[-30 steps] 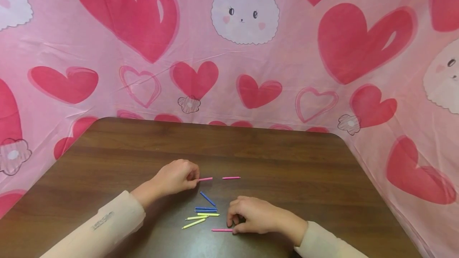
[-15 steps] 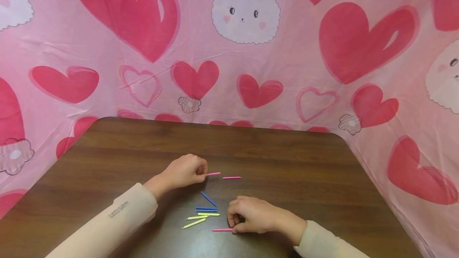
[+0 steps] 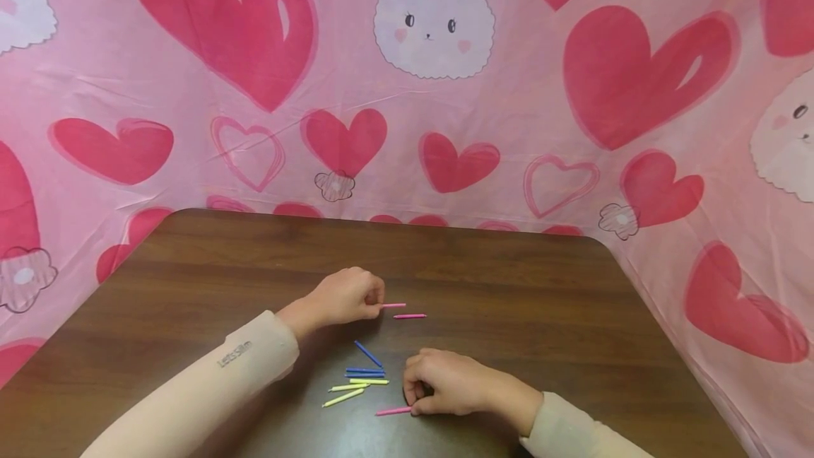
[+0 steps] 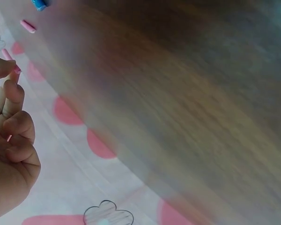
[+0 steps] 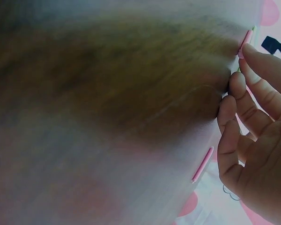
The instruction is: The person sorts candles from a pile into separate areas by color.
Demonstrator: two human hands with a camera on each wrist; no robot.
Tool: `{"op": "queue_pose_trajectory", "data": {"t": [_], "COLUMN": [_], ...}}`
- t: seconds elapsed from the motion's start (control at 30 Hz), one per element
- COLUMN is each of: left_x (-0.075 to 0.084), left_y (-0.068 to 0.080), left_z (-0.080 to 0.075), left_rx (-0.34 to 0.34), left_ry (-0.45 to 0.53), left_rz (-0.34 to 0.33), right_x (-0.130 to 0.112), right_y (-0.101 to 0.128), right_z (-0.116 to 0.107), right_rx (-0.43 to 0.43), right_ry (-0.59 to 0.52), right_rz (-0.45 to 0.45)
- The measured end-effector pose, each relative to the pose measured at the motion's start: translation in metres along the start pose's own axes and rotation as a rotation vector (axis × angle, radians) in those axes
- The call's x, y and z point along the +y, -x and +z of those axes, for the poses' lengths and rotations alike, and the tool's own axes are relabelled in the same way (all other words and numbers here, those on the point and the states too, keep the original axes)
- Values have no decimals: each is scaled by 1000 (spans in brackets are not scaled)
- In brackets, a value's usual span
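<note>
In the head view my left hand (image 3: 346,295) pinches one end of a thin pink stick (image 3: 393,304), shaped like a small birthday candle, between thumb and fingertips. It points right, just behind a second pink stick (image 3: 410,316) lying on the table. Nearer the front, my right hand (image 3: 454,382) holds the end of another pink stick (image 3: 393,411) at its thumb and fingertip, low at the tabletop. The right wrist view shows that thumb (image 5: 267,65) against the pink stick (image 5: 245,40), the other fingers curled. My fingers hide the gripped ends.
Between the hands lie several blue sticks (image 3: 365,372), one of them slanted, and several yellow sticks (image 3: 345,397). All are on a brown wooden table (image 3: 509,288). A pink cloth (image 3: 394,104) printed with hearts and rabbits hangs behind and beside it.
My left hand has carried its pink stick to the right and slightly away, close to the lying pink one. My right hand stays in place; its stick has tilted slightly.
</note>
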State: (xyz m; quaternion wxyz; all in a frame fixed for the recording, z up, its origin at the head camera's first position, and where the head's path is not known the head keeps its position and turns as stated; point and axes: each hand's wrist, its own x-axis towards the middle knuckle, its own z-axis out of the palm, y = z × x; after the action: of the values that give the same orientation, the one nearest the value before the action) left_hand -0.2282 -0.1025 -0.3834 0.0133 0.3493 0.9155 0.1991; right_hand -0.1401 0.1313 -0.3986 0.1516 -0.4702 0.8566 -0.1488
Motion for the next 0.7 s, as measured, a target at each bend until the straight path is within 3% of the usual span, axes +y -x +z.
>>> {"op": "queue_pose_trajectory", "data": {"t": [0.4,0.7], "left_x": [4,5], "left_y": [-14,-26], "left_z": [8,17], "left_rx": [-26,-58], "left_ry": [-39,-31], "left_rz": [0,7], "right_x": [2,0], "right_y": [0,-1], "right_z": [2,-1], "right_rx": [3,-34], "right_ry": [29,-19], "right_rz": [-26,47]}}
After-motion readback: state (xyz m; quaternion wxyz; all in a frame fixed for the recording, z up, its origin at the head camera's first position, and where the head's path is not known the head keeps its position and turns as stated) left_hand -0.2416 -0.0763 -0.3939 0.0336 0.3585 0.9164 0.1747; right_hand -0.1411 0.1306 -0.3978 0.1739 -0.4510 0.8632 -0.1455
